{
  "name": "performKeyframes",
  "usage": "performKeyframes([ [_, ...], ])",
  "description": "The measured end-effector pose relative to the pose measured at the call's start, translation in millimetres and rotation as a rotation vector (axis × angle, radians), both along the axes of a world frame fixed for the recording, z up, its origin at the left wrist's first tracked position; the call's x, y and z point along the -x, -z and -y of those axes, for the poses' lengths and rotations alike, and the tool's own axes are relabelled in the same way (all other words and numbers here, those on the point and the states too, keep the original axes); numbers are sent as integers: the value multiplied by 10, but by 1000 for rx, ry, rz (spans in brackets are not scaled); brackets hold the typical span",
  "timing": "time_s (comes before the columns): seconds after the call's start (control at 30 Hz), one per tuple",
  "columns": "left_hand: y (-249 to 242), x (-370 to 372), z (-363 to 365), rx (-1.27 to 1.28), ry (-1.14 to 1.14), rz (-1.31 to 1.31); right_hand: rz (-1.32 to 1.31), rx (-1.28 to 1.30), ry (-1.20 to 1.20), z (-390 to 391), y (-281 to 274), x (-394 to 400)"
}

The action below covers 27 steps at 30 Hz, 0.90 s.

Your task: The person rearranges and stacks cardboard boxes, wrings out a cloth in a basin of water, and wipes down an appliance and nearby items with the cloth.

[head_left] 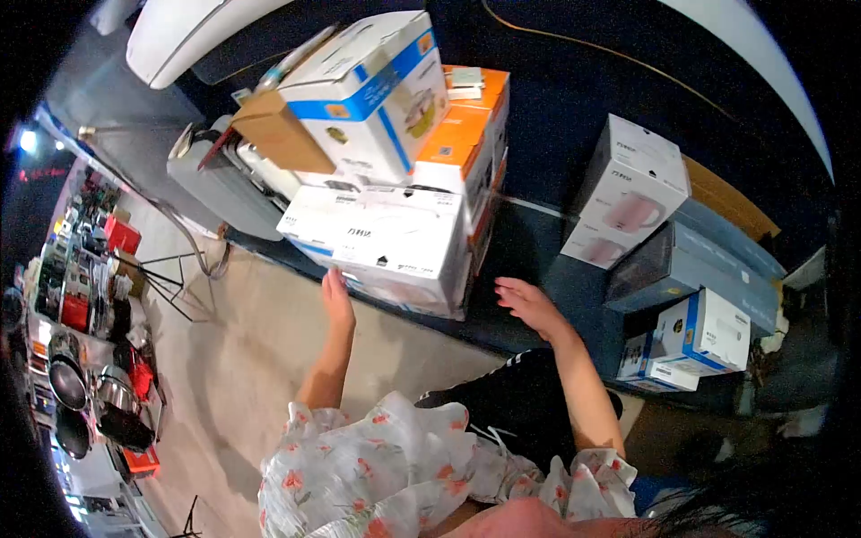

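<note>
My left hand [338,300] is at the lower front edge of a wide white carton [381,238], its fingers stretched out along the carton's face. To the right of that carton, my right hand [531,308] hovers over the dark surface with its fingers apart and nothing in them. On top of the wide carton, toward the back, stands a white-and-blue box [368,90] with pictures of cookware. Behind them is an orange-and-white box [457,134] with small white packets [465,82] lying on it.
White kettle boxes [628,193] are stacked at the right, beside grey cartons [695,264] and smaller white-and-blue boxes [704,332]. An open brown carton [282,134] leans at the left of the stack. Pots and pans [67,377] crowd the far left, near a black tripod [175,282].
</note>
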<state>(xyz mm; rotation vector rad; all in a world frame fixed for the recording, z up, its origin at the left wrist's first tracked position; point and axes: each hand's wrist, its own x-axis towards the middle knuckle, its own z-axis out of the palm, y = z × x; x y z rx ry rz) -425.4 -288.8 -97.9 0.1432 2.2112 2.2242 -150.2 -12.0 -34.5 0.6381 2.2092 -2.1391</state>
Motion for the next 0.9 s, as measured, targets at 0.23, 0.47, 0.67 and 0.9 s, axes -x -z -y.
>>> performKeyframes([
  [0.23, -175, -2, -316, -205, 86, 76, -174, -139, 217, 601, -23, 778],
  [0.47, -292, -406, -106, -228, 224, 335, -49, -8, 228, 566, -259, 698],
  [0.67, -475, -418, -147, -254, 438, 349, -156, -32, 366, 807, -159, 730],
  [0.9, -1035, -1234, 81, 46, 459, 553, -279, -286, 539, 1232, -210, -44],
])
